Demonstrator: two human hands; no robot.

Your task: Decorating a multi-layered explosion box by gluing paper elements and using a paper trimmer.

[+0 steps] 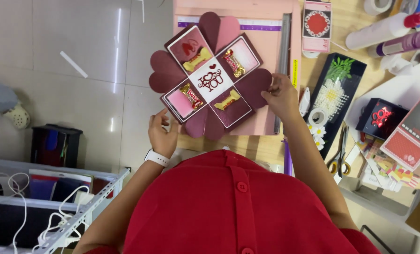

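**A:** What lies in front of the person?

**B:** An unfolded explosion-box card (210, 77) in maroon and pink, spread flat on a pink paper trimmer (266, 47) at about 12 o'clock from the red shirt (233, 207). Four square panels fan out from a white centre square with cut-out lettering, and heart-shaped flaps sit between the panels. Each panel carries a small wrapped candy (196, 59).

**A:** And the hands?

**B:** The right hand (280, 96) is at the card's 3 o'clock side, fingers pinched together on the edge of the maroon heart flap there. The left hand (162, 134) is at the card's 7 o'clock corner, fingers curled and slightly apart, fingertips just beside the lower-left panel. I cannot tell whether they touch it. A white watch band (156, 158) wraps that wrist.

**A:** What else is on the worktop (351, 23)?

**B:** At 3 o'clock from the card, a long black card with a white daisy and green leaves (334, 87), and a roll of tape (318, 116) just below it. Further toward 4 o'clock, scissors (340, 155), then a small black box with a red ornament (381, 117) and a red dotted card (405, 148). Near 1 o'clock, a pink card with a red round doily (317, 24), and glue bottles (393, 35) lying beyond it.

**A:** And on the left?

**B:** Pale tiled floor (54, 94), with a white metal rack (78, 216) and white cables at 8 o'clock.
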